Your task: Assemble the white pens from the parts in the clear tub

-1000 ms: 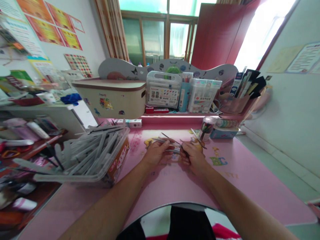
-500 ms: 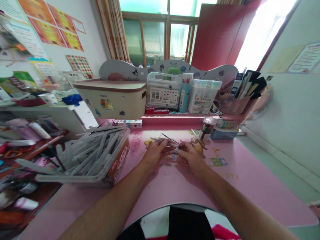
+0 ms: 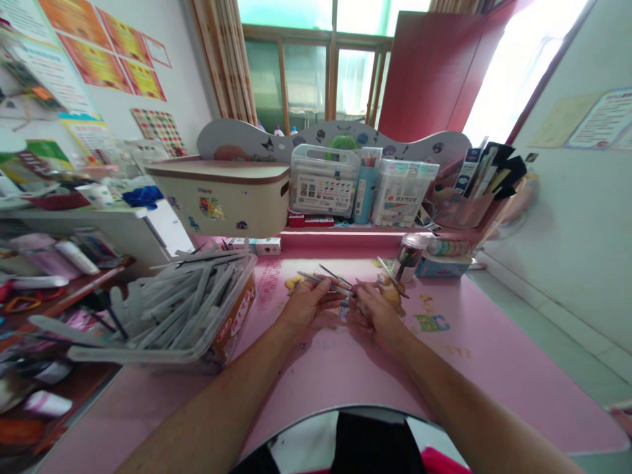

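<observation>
Over the pink desk [image 3: 316, 368], my left hand [image 3: 307, 304] is closed, with thumb and fingers pinching a slim pen-like stick [image 3: 338, 288]. My right hand [image 3: 379, 311] has its fingers closed round the right end of this stick, which they partly hide. Just beyond the hands lies a thin dark rod [image 3: 334, 274] on the desk. Another slender stick [image 3: 388, 270] rests at an angle beside a clear jar [image 3: 409, 255] holding pens. Left of my hands, a clear plastic bin [image 3: 138, 355] is heaped with whitish translucent tubes [image 3: 185, 303].
Behind the desk, a raised shelf carries a cream lidded box [image 3: 222, 197], a clear marker case [image 3: 323, 181], a blue pencil tube [image 3: 364, 194] and a pink holder [image 3: 459, 209]. A blue box [image 3: 444, 266] with rolls stands by the jar. Cluttered shelves are at left.
My right hand has shifted slightly and its fingers have turned further over the end of the stick. The left hand stays almost where it was.
</observation>
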`<state>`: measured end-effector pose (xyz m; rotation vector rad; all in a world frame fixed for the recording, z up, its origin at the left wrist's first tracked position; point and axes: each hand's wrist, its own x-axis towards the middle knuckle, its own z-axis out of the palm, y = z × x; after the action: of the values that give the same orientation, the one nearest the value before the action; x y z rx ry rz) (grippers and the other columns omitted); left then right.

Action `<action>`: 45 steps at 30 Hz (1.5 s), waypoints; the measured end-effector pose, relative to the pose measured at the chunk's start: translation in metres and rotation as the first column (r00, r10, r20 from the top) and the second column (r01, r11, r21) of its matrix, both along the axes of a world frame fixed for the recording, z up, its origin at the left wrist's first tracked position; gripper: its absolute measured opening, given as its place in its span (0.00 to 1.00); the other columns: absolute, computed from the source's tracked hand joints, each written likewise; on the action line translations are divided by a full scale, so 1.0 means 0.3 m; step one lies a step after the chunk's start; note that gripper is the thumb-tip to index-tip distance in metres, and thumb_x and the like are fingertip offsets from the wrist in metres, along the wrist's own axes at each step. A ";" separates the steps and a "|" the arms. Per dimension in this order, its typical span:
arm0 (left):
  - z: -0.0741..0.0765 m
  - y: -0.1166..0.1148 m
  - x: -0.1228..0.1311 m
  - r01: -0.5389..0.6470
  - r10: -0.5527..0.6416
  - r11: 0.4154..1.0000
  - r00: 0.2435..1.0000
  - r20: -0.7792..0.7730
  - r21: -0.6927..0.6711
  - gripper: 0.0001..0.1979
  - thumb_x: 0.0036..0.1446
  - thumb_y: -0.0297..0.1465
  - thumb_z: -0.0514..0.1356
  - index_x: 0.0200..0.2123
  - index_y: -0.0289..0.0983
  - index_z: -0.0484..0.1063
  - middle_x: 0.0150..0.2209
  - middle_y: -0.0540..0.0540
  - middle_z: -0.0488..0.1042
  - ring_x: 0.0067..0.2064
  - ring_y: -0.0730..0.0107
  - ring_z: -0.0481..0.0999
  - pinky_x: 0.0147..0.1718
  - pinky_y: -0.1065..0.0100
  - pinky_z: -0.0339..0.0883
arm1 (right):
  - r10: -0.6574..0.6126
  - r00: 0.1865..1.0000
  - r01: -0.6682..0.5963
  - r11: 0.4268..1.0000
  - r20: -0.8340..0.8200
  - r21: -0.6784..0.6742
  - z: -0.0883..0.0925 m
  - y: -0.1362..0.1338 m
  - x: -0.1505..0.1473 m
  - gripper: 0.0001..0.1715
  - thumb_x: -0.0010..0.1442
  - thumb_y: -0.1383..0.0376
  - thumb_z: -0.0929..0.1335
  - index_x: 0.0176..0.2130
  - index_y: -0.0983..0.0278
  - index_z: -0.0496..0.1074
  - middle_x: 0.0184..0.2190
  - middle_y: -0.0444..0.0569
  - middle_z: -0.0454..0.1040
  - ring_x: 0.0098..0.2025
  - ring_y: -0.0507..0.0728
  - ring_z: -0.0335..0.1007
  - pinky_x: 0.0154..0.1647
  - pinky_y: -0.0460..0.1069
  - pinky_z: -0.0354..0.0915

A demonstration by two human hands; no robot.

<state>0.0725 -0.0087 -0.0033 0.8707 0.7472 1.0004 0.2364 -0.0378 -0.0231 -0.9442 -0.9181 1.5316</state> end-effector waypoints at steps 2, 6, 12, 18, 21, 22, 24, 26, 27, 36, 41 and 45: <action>-0.001 0.001 0.000 -0.003 0.003 1.000 1.000 -0.007 0.014 0.12 0.56 0.38 0.65 0.36 0.34 0.74 0.33 0.41 0.81 0.30 0.69 0.80 0.27 0.72 0.74 | -0.020 0.998 0.021 1.000 0.065 -0.018 -0.011 0.004 -0.001 0.24 0.56 0.46 0.69 0.30 0.63 0.65 0.19 0.39 0.64 0.14 0.44 0.47 0.10 0.40 0.41; -0.007 0.007 0.000 -0.012 0.013 0.999 1.000 -0.020 0.050 0.13 0.55 0.38 0.66 0.35 0.34 0.75 0.33 0.42 0.81 0.31 0.70 0.80 0.29 0.73 0.73 | 0.028 0.998 -0.028 1.000 0.052 0.014 -0.006 0.003 0.000 0.22 0.50 0.52 0.75 0.30 0.62 0.63 0.16 0.34 0.59 0.14 0.43 0.46 0.10 0.38 0.41; -0.007 0.007 -0.001 0.002 0.005 0.994 0.998 -0.061 0.106 0.15 0.52 0.40 0.67 0.34 0.33 0.76 0.33 0.40 0.81 0.31 0.70 0.79 0.32 0.72 0.72 | 0.041 0.999 -0.041 0.996 -0.010 -0.076 0.011 -0.002 -0.002 0.25 0.52 0.46 0.71 0.34 0.62 0.65 0.21 0.38 0.67 0.13 0.43 0.47 0.10 0.38 0.41; 0.004 -0.011 0.015 -0.119 0.143 0.979 0.979 -0.145 0.163 0.18 0.49 0.44 0.68 0.32 0.33 0.76 0.29 0.42 0.80 0.28 0.69 0.77 0.30 0.70 0.71 | 0.057 0.994 -0.051 0.997 0.097 -0.061 -0.002 0.001 -0.001 0.25 0.51 0.46 0.73 0.31 0.63 0.65 0.17 0.36 0.64 0.12 0.42 0.48 0.09 0.38 0.43; 0.007 -0.018 0.020 -0.165 0.194 0.972 0.966 -0.169 0.170 0.19 0.48 0.45 0.67 0.31 0.33 0.76 0.28 0.43 0.79 0.28 0.68 0.76 0.28 0.70 0.71 | 0.046 0.994 -0.041 0.998 0.098 -0.049 0.001 0.002 -0.004 0.24 0.52 0.47 0.73 0.31 0.63 0.65 0.19 0.37 0.66 0.13 0.43 0.49 0.08 0.39 0.47; 0.008 -0.018 0.020 -0.191 0.220 0.967 0.959 -0.177 0.169 0.19 0.48 0.45 0.67 0.31 0.34 0.75 0.27 0.44 0.79 0.27 0.68 0.76 0.27 0.70 0.70 | 0.037 0.994 -0.033 0.998 0.098 -0.044 0.002 0.003 -0.004 0.23 0.52 0.48 0.73 0.31 0.63 0.65 0.20 0.38 0.67 0.13 0.43 0.49 0.08 0.39 0.48; 0.010 -0.015 0.016 -0.255 0.284 0.953 0.938 -0.196 0.161 0.19 0.48 0.46 0.67 0.32 0.34 0.75 0.26 0.44 0.78 0.26 0.68 0.76 0.23 0.71 0.68 | 0.024 0.997 -0.021 0.999 0.078 -0.039 0.007 0.003 -0.004 0.23 0.52 0.50 0.73 0.29 0.63 0.64 0.20 0.39 0.68 0.13 0.43 0.50 0.08 0.39 0.49; 0.015 -0.008 0.010 -0.315 0.343 0.936 0.917 -0.205 0.157 0.20 0.49 0.46 0.66 0.33 0.34 0.74 0.26 0.44 0.78 0.25 0.68 0.75 0.21 0.72 0.67 | 0.020 0.999 -0.019 0.998 0.027 -0.053 0.014 0.002 -0.001 0.21 0.51 0.54 0.74 0.30 0.62 0.62 0.20 0.39 0.69 0.13 0.44 0.51 0.08 0.39 0.50; 0.017 -0.005 0.006 -0.334 0.362 0.929 0.911 -0.199 0.160 0.19 0.50 0.46 0.65 0.33 0.34 0.74 0.26 0.45 0.78 0.25 0.68 0.75 0.21 0.72 0.67 | 0.027 1.000 -0.027 0.997 -0.005 -0.067 0.020 0.000 0.001 0.20 0.50 0.56 0.74 0.30 0.62 0.61 0.21 0.39 0.70 0.14 0.44 0.52 0.08 0.39 0.50; 0.011 -0.013 0.012 -0.246 0.295 0.931 0.943 -0.154 0.271 0.17 0.54 0.43 0.64 0.29 0.33 0.73 0.25 0.46 0.76 0.25 0.72 0.74 0.26 0.72 0.69 | 0.242 0.957 -0.274 0.934 -0.158 -0.229 0.045 -0.021 0.010 0.17 0.48 0.61 0.74 0.35 0.64 0.66 0.22 0.40 0.68 0.16 0.45 0.55 0.11 0.39 0.42; 0.023 0.024 -0.013 -0.348 0.349 0.937 0.921 0.172 -0.034 0.11 0.63 0.34 0.55 0.32 0.35 0.71 0.31 0.44 0.77 0.34 0.67 0.79 0.31 0.69 0.74 | 0.465 0.885 -0.456 0.862 -0.013 -0.221 0.040 -0.027 0.037 0.19 0.47 0.59 0.76 0.26 0.64 0.64 0.15 0.36 0.62 0.13 0.43 0.48 0.11 0.39 0.39; 0.018 0.084 -0.057 -0.277 0.374 0.913 0.863 0.340 -0.300 0.10 0.63 0.24 0.50 0.33 0.34 0.70 0.31 0.44 0.76 0.28 0.75 0.76 0.27 0.74 0.72 | 0.765 0.638 -0.737 0.640 0.089 -0.218 0.035 -0.031 0.071 0.19 0.43 0.58 0.76 0.21 0.67 0.67 0.12 0.38 0.62 0.11 0.44 0.49 0.10 0.41 0.42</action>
<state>0.0554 0.0165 0.0021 0.3133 0.6649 1.3083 0.2576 -0.0473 -0.0127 -0.8495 -1.4568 2.2937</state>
